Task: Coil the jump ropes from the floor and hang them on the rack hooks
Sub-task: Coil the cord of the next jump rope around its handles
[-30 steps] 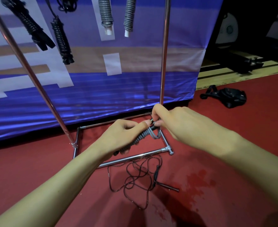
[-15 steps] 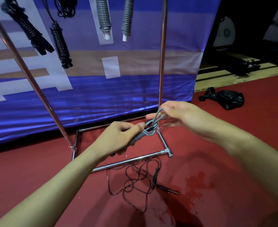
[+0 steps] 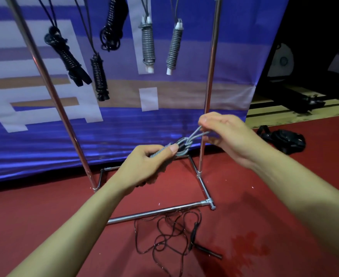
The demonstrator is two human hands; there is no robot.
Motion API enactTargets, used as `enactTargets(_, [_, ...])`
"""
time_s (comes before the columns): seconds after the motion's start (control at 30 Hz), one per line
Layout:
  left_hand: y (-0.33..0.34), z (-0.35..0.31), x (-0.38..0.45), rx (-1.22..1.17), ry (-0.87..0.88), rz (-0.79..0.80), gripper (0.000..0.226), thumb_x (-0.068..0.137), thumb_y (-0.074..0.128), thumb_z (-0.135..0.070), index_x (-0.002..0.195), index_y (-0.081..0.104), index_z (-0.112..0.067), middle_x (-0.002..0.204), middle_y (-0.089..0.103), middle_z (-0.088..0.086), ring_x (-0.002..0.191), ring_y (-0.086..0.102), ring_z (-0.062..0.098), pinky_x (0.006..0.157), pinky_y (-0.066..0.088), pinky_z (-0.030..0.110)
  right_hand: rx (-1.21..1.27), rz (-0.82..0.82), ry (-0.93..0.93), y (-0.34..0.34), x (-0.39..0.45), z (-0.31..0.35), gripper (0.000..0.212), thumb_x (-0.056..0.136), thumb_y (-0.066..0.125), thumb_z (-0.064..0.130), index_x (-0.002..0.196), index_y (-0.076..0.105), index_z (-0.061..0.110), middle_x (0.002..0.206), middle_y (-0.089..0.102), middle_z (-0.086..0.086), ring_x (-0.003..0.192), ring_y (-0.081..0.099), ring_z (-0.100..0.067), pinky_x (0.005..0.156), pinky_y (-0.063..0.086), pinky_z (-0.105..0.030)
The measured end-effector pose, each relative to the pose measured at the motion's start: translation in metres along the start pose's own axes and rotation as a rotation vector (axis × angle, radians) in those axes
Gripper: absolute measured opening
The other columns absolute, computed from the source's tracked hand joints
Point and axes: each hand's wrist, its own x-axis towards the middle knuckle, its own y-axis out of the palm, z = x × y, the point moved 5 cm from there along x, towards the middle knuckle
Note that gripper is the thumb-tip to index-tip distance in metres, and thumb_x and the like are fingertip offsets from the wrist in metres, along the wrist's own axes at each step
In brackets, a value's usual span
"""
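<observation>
My left hand grips a coiled grey jump rope by its wrapped body, thumb on top. My right hand pinches the loop that sticks out of the coil's end and holds it stretched up and to the right. A loose black jump rope lies tangled on the red floor below, its handles at the right of the tangle. Several coiled ropes hang from the chrome rack: three black ones at the left and two grey ones at the middle.
The rack's chrome base bars lie on the red floor just in front of the tangle. A blue and white banner hangs behind the rack. A black bag sits on the floor at the right, near a wooden strip.
My right hand has drawn the grey loop out of the coil, up and to the right. Both hands have risen, and the view has tilted upward.
</observation>
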Motion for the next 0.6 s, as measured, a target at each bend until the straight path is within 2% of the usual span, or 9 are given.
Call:
enactTargets(0.1, [0.0,-0.017,0.009,-0.065,0.054,-0.003,0.049,0.095,0.06,-0.061,0.065,0.056,-0.022,0.057,0.042,-0.002,0.045,0.035,0.017,0.048,0.022,0.027,0.14,-0.051,0.094,-0.009,0.015,0.017,0.018,0.101,0.061,0.018,0.084,0.067,0.017,0.075,0.061,0.005,0.075,0.058,-0.003,0.074,0.05,-0.024])
enactTargets(0.2, [0.0,-0.034,0.022,-0.058,0.088,-0.055,0.048,0.096,0.06,-0.059,0.068,0.056,-0.021,0.056,0.044,0.0,0.042,0.038,0.017,0.042,0.027,0.021,-0.056,0.008,0.03,-0.016,0.032,0.043,0.023,0.102,0.061,0.027,0.079,0.06,0.023,0.076,0.05,0.0,0.071,0.049,-0.005,0.068,0.044,-0.021])
enactTargets(0.27, [0.001,-0.049,0.034,-0.051,0.117,-0.06,0.046,0.096,0.06,-0.06,0.071,0.056,-0.021,0.058,0.047,-0.001,0.044,0.047,0.019,0.043,0.036,0.022,-0.218,0.036,-0.059,-0.024,0.045,0.066,0.025,0.102,0.061,0.031,0.079,0.055,0.024,0.078,0.046,-0.002,0.069,0.042,-0.01,0.06,0.039,-0.021])
enactTargets(0.37, [0.005,-0.076,0.057,-0.15,0.159,0.028,0.034,0.098,0.065,-0.046,0.086,0.061,-0.015,0.068,0.054,0.001,0.056,0.055,0.017,0.059,0.055,0.032,-0.26,0.008,-0.139,-0.045,0.068,0.101,0.022,0.101,0.064,0.027,0.085,0.055,0.017,0.066,0.047,0.002,0.054,0.042,-0.01,0.051,0.035,-0.022])
enactTargets(0.47, [-0.001,-0.108,0.084,-0.106,0.218,0.099,0.024,0.099,0.067,-0.033,0.106,0.067,-0.011,0.085,0.071,-0.004,0.079,0.068,0.01,0.067,0.053,0.019,-0.384,-0.055,-0.205,-0.065,0.097,0.135,0.022,0.1,0.066,0.028,0.086,0.057,0.014,0.065,0.047,-0.004,0.05,0.046,-0.01,0.049,0.038,-0.021])
enactTargets(0.53, [-0.008,-0.13,0.103,-0.085,0.25,0.108,0.027,0.098,0.069,-0.03,0.114,0.069,-0.008,0.099,0.077,0.004,0.089,0.068,0.007,0.074,0.053,0.016,-0.407,-0.055,-0.238,-0.074,0.118,0.157,0.021,0.101,0.065,0.026,0.086,0.057,0.013,0.062,0.049,-0.001,0.05,0.051,-0.008,0.048,0.042,-0.019])
enactTargets(0.6, [-0.015,-0.149,0.123,-0.053,0.27,0.073,0.029,0.098,0.07,-0.028,0.116,0.069,-0.006,0.109,0.077,0.013,0.089,0.069,0.005,0.07,0.051,0.013,-0.473,-0.035,-0.272,-0.08,0.14,0.179,0.016,0.103,0.062,0.022,0.093,0.057,0.01,0.065,0.053,-0.001,0.052,0.056,-0.006,0.05,0.048,-0.019])
